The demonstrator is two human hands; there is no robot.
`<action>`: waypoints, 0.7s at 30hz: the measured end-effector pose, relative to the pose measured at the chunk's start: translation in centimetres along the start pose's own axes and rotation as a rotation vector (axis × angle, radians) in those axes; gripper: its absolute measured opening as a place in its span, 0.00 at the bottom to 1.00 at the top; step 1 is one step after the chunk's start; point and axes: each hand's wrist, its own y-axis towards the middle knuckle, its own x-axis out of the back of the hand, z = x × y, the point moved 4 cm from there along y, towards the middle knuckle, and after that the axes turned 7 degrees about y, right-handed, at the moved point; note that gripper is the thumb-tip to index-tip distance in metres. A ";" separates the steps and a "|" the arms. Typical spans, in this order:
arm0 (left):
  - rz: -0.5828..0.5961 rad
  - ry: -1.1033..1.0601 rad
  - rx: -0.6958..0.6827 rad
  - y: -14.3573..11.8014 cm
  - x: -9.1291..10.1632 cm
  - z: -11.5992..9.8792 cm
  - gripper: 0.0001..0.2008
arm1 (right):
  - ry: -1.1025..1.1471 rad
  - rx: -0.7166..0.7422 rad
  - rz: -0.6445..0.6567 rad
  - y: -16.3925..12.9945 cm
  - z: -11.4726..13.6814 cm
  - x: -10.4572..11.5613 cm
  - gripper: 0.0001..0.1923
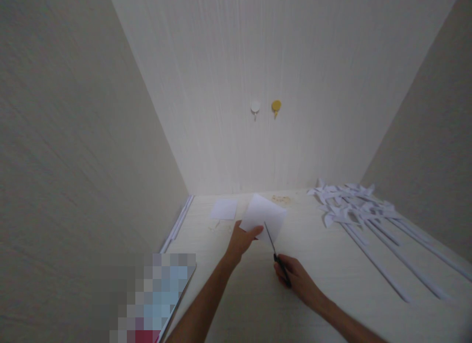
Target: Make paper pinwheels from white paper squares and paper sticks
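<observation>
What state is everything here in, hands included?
Left hand: closed on the held sheet
Held sheet: tilted, scissors against it
Right hand: closed around the scissors
Scissors: handles gripped; blade opening unclear
Second sheet: lying flat
Folded paper pieces: clustered, lying down
White hook: mounted on the wall
Yellow hook: likewise mounted

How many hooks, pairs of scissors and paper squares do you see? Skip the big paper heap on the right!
Hooks, one white and one yellow: 2
Scissors: 1
Paper squares, one held and one lying flat: 2
Total: 5
</observation>
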 end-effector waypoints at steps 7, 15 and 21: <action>-0.012 -0.013 -0.138 0.6 2.2 -2.0 0.10 | -0.063 0.032 0.023 0.1 0.0 0.0 0.19; 0.034 -0.019 -0.082 1.2 2.3 -1.3 0.11 | 0.055 0.064 0.039 0.0 0.9 0.1 0.23; 0.133 -0.053 -0.042 0.9 1.7 -1.2 0.12 | 0.039 0.106 0.066 0.1 1.0 0.5 0.24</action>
